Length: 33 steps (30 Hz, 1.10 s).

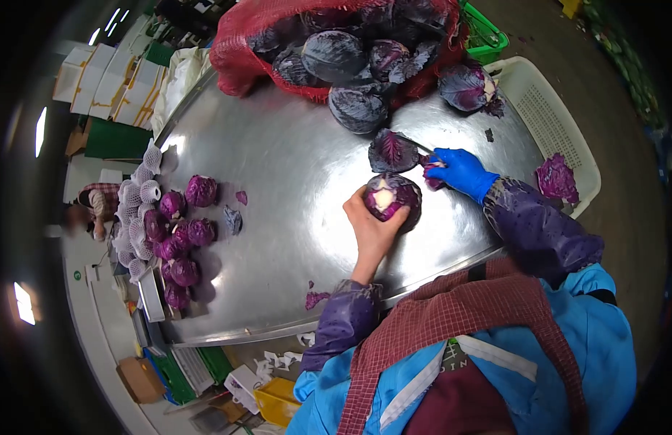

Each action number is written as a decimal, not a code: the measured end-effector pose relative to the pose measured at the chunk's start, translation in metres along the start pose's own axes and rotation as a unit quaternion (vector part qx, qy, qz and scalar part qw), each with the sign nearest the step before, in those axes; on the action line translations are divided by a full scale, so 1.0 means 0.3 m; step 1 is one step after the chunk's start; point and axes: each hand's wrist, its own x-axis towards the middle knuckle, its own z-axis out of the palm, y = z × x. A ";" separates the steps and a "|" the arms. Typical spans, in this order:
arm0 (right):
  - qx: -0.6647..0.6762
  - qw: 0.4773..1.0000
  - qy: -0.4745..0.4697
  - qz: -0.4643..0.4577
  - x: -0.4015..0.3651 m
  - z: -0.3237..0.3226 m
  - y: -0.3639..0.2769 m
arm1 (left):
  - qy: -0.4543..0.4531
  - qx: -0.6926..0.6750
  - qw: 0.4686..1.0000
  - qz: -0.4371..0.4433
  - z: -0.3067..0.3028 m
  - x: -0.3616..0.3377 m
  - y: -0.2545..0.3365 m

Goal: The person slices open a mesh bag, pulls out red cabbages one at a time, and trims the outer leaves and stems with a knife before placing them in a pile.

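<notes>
My bare left hand (376, 228) grips a red cabbage (394, 196) from its near side, thumb and fingers around it; the pale cut core faces up. In its blue glove, my right hand (459, 172) is closed on a knife (419, 145), whose thin dark blade points left over a loose outer leaf (392, 151). A small purple and white cabbage scrap (433, 172) shows at the gloved fingers. The loose leaf lies on the metal table (292, 188) just beyond the held cabbage.
A red mesh sack (238, 54) of dark untrimmed cabbages lies open at the back. Another cabbage (466, 87) sits at right, beside a white basket (521, 72) with leaves. Several trimmed cabbages (180, 239) and white foam nets (137, 210) are at left.
</notes>
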 end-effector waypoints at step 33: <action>-0.464 0.839 -0.022 -0.285 0.085 0.085 -0.112 | 0.016 0.080 0.996 0.044 0.043 0.020 0.078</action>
